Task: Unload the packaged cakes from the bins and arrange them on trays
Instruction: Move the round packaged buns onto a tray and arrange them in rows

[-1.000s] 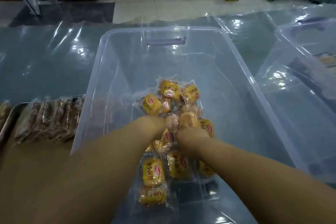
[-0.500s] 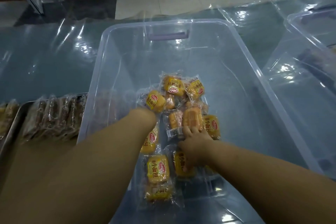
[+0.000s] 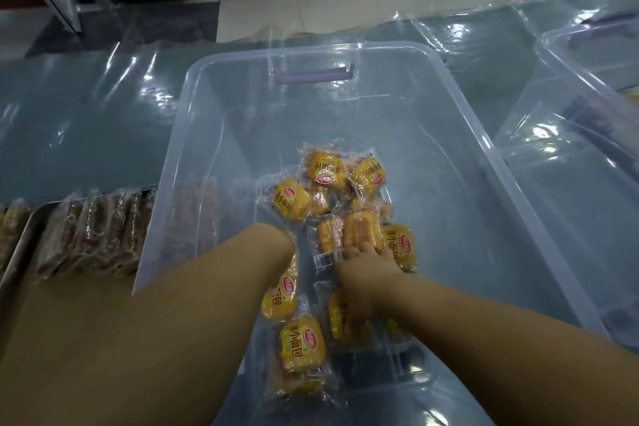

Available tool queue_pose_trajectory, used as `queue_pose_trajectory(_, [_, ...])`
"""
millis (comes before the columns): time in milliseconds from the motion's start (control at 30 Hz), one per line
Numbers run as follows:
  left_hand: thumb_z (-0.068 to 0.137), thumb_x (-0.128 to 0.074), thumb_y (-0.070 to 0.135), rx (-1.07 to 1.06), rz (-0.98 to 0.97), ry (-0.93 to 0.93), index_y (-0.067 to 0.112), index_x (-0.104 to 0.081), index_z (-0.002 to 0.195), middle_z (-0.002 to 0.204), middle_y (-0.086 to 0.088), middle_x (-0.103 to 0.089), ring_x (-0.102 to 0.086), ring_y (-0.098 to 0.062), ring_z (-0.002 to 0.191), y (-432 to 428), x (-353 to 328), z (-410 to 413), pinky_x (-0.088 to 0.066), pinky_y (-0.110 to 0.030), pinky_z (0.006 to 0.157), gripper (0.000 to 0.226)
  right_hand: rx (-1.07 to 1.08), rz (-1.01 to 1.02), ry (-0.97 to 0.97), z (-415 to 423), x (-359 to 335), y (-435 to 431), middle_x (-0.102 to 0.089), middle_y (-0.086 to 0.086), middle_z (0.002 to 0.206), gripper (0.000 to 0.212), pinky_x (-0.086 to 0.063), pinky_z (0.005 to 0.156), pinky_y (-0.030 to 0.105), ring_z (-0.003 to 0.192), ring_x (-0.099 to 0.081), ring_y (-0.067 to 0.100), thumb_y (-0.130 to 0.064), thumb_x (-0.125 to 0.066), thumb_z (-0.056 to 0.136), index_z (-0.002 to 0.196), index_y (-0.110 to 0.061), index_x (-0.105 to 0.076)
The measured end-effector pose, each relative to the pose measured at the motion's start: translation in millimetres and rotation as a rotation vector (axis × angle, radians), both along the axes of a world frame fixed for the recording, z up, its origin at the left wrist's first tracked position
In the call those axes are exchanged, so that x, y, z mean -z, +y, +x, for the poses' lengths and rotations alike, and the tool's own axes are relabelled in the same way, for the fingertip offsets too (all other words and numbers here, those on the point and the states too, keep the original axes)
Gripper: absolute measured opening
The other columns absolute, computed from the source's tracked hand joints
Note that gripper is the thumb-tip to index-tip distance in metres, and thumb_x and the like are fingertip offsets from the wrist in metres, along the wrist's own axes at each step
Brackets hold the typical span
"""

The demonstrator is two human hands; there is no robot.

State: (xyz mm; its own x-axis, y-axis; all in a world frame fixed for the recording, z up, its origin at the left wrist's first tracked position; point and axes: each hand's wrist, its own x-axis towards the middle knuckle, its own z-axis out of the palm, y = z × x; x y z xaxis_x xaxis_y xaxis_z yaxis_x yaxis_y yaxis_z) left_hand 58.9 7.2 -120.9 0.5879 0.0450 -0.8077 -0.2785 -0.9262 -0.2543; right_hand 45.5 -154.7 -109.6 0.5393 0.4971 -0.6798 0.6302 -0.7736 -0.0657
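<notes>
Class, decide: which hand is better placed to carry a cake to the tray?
Probably left: the tray lies left of the bin, beside the left arm; the right hand would have to cross over.

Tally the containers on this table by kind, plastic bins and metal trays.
Clear plastic bins: 2
Shiny metal tray: 1
Total: 3
</notes>
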Motion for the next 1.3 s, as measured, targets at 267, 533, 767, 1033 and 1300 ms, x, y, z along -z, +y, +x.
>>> queue_pose_trajectory(267, [0.075, -0.074, 0.037, 0.054, 0.031, 0.013, 0.010, -0.044, 0.134, 0.138, -0.015, -0.040, -0.038, -0.036, 0.128, -1, 6, 5, -0.032, -0.047, 0.106, 0.071, 0.382, 0.262, -0.170, 40, -17, -4, -0.057, 0.008, 0.108, 0.043, -0.050, 0.075, 0.037, 0.091, -0.056, 0.026, -0.014, -0.068, 0.079, 0.114, -0.018, -0.044])
queue_pose_trajectory(533, [0.066, -0.083, 0.024, -0.110, -0.090, -0.036, 0.009, -0.043, 0.133, 0.119, -0.011, -0.057, -0.057, -0.031, 0.106, -10, -12, 5, -0.048, -0.038, 0.085, 0.079, 0.422, 0.246, -0.217, 54, 3, -13, -0.033, 0.011, 0.139, 0.076, -0.032, 0.104, 0.046, 0.127, -0.031, 0.032, -0.043, -0.075, 0.070, 0.129, -0.017, -0.035])
queue_pose_trajectory(767, [0.071, -0.079, 0.028, -0.028, -0.138, -0.103, 0.013, -0.054, 0.126, 0.090, -0.003, -0.053, -0.054, -0.023, 0.087, -20, -44, 5, -0.051, -0.033, 0.082, 0.062, 0.415, 0.158, -0.205, 55, -2, -9, -0.032, 0.014, 0.139, 0.072, -0.033, 0.104, 0.049, 0.126, -0.028, 0.038, -0.039, -0.075, 0.072, 0.130, -0.019, -0.038])
queue_pose_trajectory(1033, [0.070, -0.079, 0.022, -0.156, -0.286, -0.383, 0.018, -0.052, 0.116, 0.095, -0.001, -0.056, -0.053, -0.018, 0.083, -3, -92, -7, -0.044, -0.027, 0.065, 0.054, 0.493, 0.407, -0.208, 60, -51, -11, -0.048, -0.001, 0.083, 0.050, -0.036, 0.050, 0.027, 0.068, -0.046, 0.014, -0.018, -0.078, 0.065, 0.096, -0.022, -0.038])
queue_pose_trajectory(1300, [0.064, -0.078, 0.031, -0.449, -0.718, -0.996, 0.031, -0.044, 0.095, 0.093, 0.005, -0.056, -0.055, -0.016, 0.081, 39, -156, -66, -0.045, -0.031, 0.062, 0.046, 0.533, 0.873, -0.406, 31, -142, -28, -0.054, -0.005, 0.088, 0.062, -0.041, 0.051, 0.024, 0.073, -0.054, 0.011, -0.025, -0.090, 0.053, 0.096, -0.026, -0.046])
